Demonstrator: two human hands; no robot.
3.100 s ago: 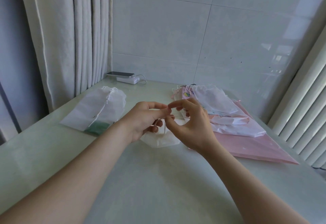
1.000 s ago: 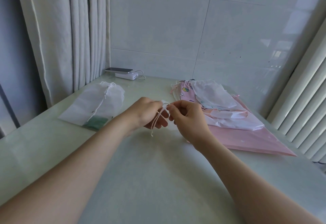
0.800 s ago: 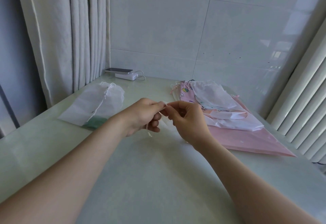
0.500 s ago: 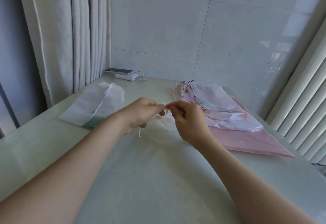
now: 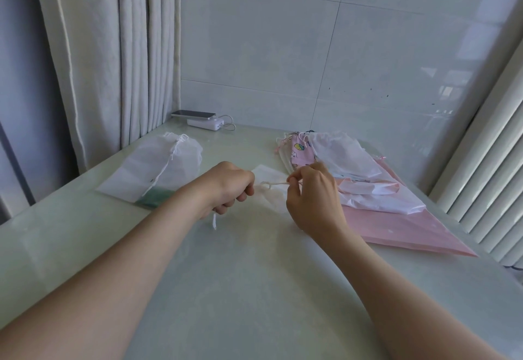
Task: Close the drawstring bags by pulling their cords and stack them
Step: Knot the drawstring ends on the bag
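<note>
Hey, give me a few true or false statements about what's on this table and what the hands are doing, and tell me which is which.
1. The left hand and the right hand each hold the cord of the small white bag. True.
2. The phone lies on the pile of bags. False: it rests on a white power bank by the curtain.
3. A closed white drawstring bag lies on the table left of the hands. True.
4. The pile rests on a green sheet. False: it lies on a pink bag.
</note>
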